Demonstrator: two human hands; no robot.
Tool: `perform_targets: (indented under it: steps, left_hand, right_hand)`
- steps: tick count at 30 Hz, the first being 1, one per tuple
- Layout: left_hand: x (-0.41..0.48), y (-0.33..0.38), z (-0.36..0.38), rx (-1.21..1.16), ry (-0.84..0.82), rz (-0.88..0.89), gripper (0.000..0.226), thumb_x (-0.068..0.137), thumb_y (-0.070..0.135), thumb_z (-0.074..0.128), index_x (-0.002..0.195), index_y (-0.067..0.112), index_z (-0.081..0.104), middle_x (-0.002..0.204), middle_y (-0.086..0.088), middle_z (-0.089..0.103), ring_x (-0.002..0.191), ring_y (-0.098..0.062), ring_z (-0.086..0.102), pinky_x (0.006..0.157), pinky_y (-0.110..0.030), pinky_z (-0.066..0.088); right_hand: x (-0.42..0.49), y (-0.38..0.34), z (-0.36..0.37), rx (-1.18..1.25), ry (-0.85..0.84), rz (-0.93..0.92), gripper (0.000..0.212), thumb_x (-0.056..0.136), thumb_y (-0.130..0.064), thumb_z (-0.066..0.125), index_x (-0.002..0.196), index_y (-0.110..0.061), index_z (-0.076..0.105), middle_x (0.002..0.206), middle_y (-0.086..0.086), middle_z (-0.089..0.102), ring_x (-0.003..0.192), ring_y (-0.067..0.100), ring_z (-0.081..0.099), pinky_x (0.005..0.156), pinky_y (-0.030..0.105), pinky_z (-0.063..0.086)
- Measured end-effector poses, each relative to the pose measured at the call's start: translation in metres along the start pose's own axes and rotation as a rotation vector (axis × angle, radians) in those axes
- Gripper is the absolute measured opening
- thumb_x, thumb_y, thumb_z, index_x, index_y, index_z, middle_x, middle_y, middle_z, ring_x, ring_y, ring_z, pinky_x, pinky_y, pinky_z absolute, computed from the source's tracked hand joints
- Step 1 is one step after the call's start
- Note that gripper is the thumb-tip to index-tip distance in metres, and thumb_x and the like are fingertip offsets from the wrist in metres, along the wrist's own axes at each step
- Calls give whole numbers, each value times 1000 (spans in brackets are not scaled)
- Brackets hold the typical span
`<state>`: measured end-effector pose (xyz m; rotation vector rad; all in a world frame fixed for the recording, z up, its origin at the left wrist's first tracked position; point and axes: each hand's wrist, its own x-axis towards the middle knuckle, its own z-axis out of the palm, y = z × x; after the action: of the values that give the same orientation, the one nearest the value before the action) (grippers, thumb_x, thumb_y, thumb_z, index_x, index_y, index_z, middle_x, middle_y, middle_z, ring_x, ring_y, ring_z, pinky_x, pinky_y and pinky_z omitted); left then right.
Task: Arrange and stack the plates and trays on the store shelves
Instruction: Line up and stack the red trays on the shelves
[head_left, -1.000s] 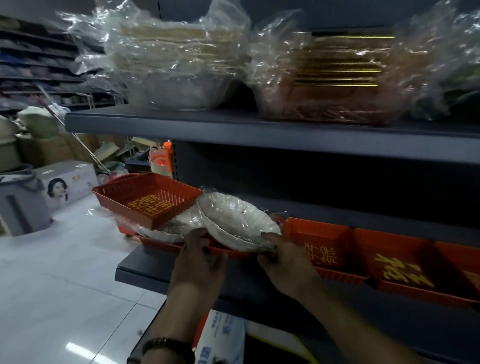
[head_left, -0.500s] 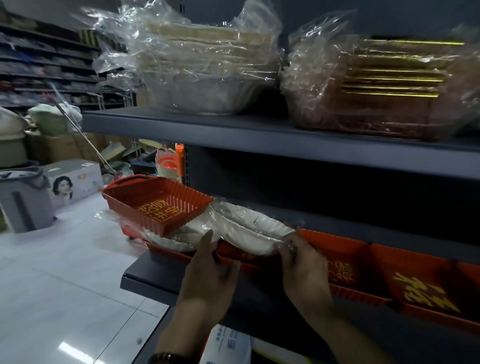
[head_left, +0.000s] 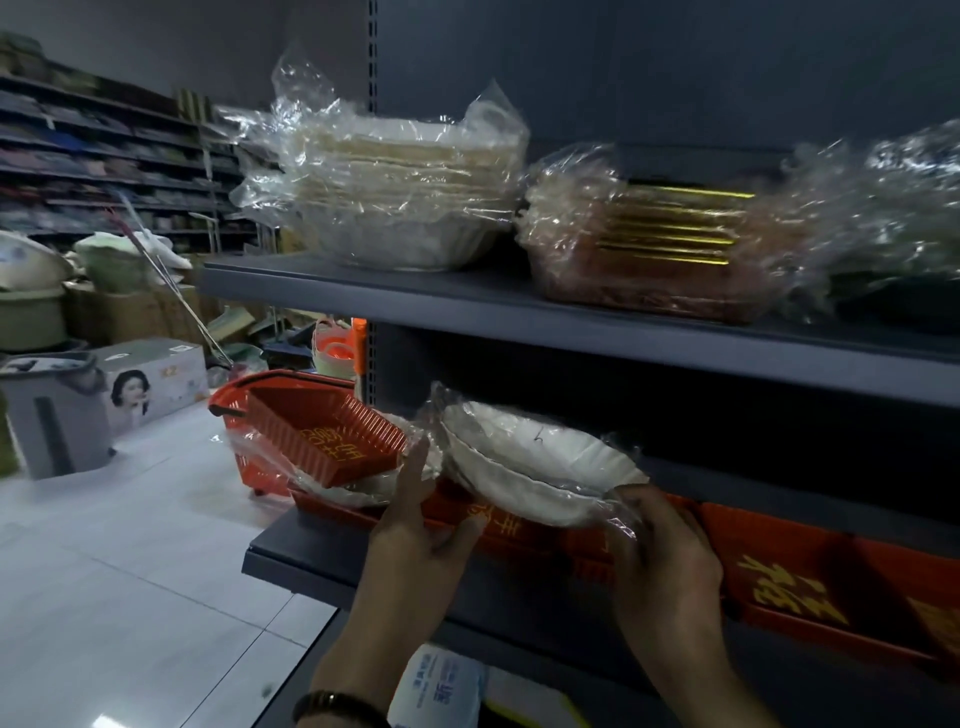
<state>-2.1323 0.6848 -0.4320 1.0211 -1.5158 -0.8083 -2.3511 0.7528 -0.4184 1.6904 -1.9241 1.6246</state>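
A plastic-wrapped pack of white plates (head_left: 530, 462) hangs tilted just above the red trays (head_left: 779, 577) with gold characters on the lower shelf. My right hand (head_left: 660, 556) grips the pack's right rim through the wrap. At the pack's left edge my left hand (head_left: 421, 525) has its fingers straight up, its thumb reaching under the rim. To the left, another red tray (head_left: 322, 431) lies tilted on a second wrapped white plate pack (head_left: 343, 491).
The upper shelf (head_left: 467, 306) carries a wrapped stack of cream plates (head_left: 405, 192), a wrapped stack of red and gold trays (head_left: 660, 249) and more wrapped goods at far right. A red shopping basket (head_left: 244, 415), boxes and a grey bin stand on the tiled floor at left.
The white plate pack has risen off the red trays between my two hands. My right hand has shifted to its right rim and my left fingers have straightened.
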Motion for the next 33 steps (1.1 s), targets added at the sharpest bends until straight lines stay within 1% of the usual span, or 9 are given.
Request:
perform_targets:
  steps: [3,5,7,10,15,18,20,29,33]
  left_hand:
    - [-16,29,-9,-57,-5,40,98,88,23,86,143,79,28,115,41,66,97,-1,75,82,-22,60]
    - [-31,43,-16,-122,24,83,95,87,17,86,148,71,36,129,27,68,105,-4,75,80,-19,60]
    - [-47,54,-27,-163,67,123,89,85,14,85,152,58,44,136,9,70,113,-9,74,84,-17,60]
    - [-72,71,-48,-76,141,190,77,80,19,85,145,45,54,119,15,77,103,-7,78,77,-15,60]
    - [-116,81,-85,109,315,173,55,69,51,81,119,56,60,108,17,78,90,1,76,70,-29,66]
    - [-127,99,-113,147,396,201,53,63,52,86,110,61,63,107,19,77,90,6,75,66,-11,58]
    - [-134,117,-132,197,420,234,54,62,54,87,111,61,63,110,22,75,90,13,71,68,-6,54]
    - [-136,217,-194,308,503,400,57,71,59,87,122,57,64,116,30,72,108,12,68,80,-22,63]
    - [-114,260,-206,268,499,511,60,76,50,88,130,56,62,119,36,67,112,14,66,81,-17,61]
  right_hand:
    - [-9,-21,-20,31,-5,25,36,90,1,75,107,-31,73,101,-6,65,92,-10,58,82,-5,34]
    - [-16,-37,-30,110,-22,32,45,90,0,77,101,-42,69,101,-4,63,94,-18,56,79,-5,35]
    - [-25,-53,-39,156,-49,21,48,92,-7,76,93,-53,63,99,-8,62,95,-15,56,78,-2,36]
    - [-39,-72,-48,188,-56,-46,35,93,-16,72,95,-51,64,100,-14,62,98,-8,57,81,0,37]
    - [-55,-106,-50,246,-150,-130,48,93,-11,77,101,-56,63,107,-16,63,102,-8,60,81,-1,39]
    - [-59,-130,-53,289,-138,-176,31,95,-26,75,103,-55,66,104,-17,65,100,-5,62,81,0,40]
    - [-60,-149,-57,312,-136,-205,16,101,-38,64,106,-54,65,103,-16,66,100,-7,62,80,1,40]
    - [-25,-225,-90,369,-86,-341,32,90,-10,78,105,-38,71,99,-12,68,95,0,63,80,8,42]
    - [4,-264,-120,432,-96,-355,17,90,-31,77,105,-36,71,102,-14,69,95,-1,65,77,19,50]
